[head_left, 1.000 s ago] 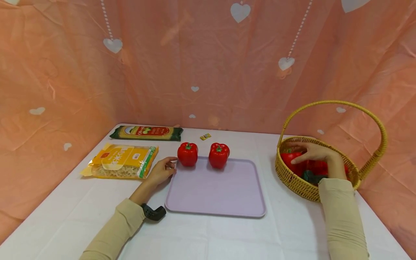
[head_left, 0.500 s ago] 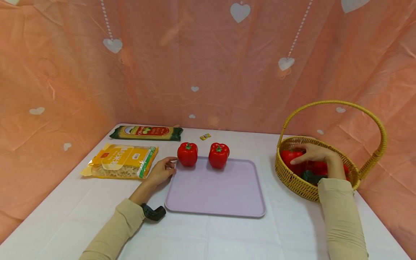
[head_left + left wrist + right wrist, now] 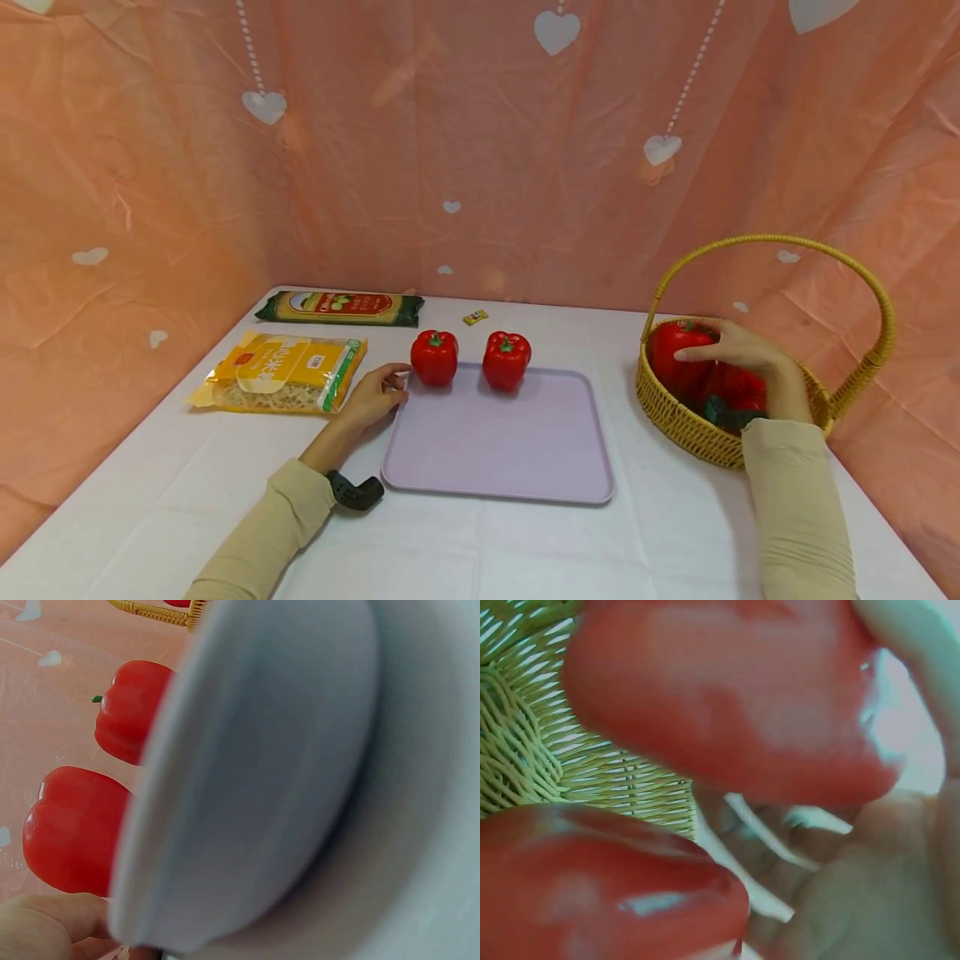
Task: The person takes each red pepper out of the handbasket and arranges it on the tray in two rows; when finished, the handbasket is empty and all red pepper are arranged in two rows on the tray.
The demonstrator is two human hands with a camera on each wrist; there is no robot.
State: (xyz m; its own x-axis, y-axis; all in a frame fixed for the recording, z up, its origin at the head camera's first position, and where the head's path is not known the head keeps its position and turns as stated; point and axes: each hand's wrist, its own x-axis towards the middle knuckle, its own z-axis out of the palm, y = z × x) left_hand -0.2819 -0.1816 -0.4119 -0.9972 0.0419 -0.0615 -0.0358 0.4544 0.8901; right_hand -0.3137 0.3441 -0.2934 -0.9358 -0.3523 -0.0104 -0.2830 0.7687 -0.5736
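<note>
Inside the wicker basket (image 3: 686,433), my right hand (image 3: 750,350) grips a red bell pepper (image 3: 671,358), thumb and fingers around its upper part. The right wrist view shows this pepper (image 3: 727,697) against the palm, with another red bell pepper (image 3: 607,892) below it in the basket. My left hand (image 3: 371,396) holds the left rim of the lilac tray (image 3: 498,442); its fingertips are partly hidden. Two red bell peppers, one on the left (image 3: 434,358) and one on the right (image 3: 506,362), stand at the tray's far edge.
The basket's tall arched handle (image 3: 772,239) rises over the right hand. Left of the tray lies a yellow noodle packet (image 3: 281,372). Behind it are a green-and-gold long packet (image 3: 340,307) and a small yellow sachet (image 3: 476,317). A pink curtain (image 3: 480,150) hangs behind the table.
My right hand has taken hold of a bell pepper in the basket and raised it slightly, shifting a little to the right. The left hand stays at the tray's rim.
</note>
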